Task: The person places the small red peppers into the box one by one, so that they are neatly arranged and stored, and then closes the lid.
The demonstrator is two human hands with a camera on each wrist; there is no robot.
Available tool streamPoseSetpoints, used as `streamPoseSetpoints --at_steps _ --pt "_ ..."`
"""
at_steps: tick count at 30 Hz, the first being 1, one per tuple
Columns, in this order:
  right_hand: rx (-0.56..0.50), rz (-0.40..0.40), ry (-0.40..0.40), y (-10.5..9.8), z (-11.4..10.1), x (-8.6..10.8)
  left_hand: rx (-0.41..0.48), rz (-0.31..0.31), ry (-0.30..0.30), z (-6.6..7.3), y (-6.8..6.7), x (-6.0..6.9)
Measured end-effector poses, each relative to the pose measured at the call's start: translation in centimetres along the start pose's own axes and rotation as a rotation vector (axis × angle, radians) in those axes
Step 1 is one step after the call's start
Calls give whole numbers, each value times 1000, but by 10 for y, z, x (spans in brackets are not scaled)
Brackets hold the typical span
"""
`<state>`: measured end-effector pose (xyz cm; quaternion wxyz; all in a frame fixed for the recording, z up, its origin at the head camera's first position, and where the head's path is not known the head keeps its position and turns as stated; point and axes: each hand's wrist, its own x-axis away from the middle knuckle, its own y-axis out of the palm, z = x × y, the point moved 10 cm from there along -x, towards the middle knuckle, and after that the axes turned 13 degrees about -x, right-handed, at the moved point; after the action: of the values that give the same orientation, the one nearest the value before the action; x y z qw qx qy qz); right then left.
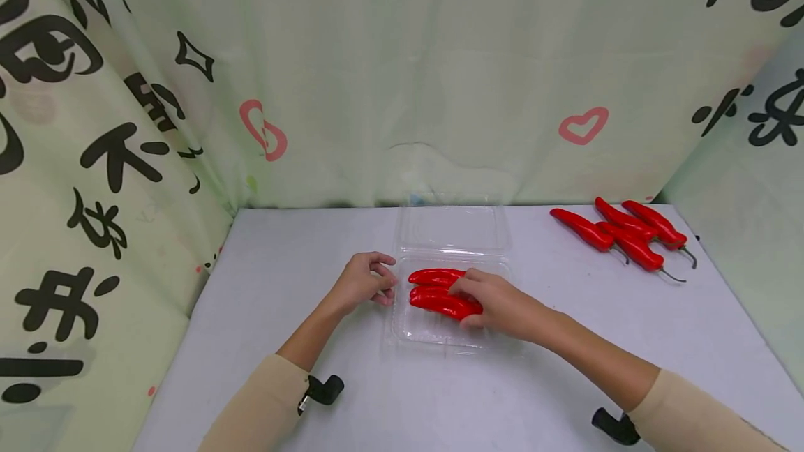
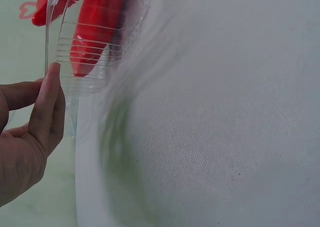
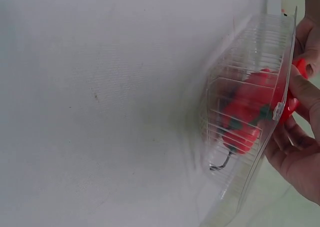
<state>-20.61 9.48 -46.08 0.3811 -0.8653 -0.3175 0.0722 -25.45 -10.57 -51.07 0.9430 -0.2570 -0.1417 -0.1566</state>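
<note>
A clear plastic clamshell box (image 1: 440,339) lies with its lid (image 1: 452,229) folded back. Inside it, shiny red chili peppers (image 1: 442,302) lie side by side, their tips pointing left. My right hand (image 1: 502,302) reaches into the box from the right and grips a red chili pepper (image 3: 290,107) between thumb and fingers; the hand hides the stem ends in the head view. Beside the box's left edge is my left hand (image 1: 364,281), fingers loosely bent and holding nothing. In the left wrist view its fingertips (image 2: 52,74) are close to the box wall; contact is unclear.
Several more red chili peppers (image 1: 634,236) with dark stems lie in a group at the back right of the white table (image 1: 578,368). A printed curtain (image 1: 477,89) hangs behind the table and along its sides.
</note>
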Motion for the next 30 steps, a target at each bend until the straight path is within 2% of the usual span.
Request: streamPoseSetpoints --at_steps 6,14,30 --pt "64 -14 14 6 1 -1 3 -2 5 0 0 0" --pt "147 23 -51 12 0 1 12 -6 7 0 1 0" --pt "271 73 -68 23 2 0 17 -9 12 -1 2 -2"
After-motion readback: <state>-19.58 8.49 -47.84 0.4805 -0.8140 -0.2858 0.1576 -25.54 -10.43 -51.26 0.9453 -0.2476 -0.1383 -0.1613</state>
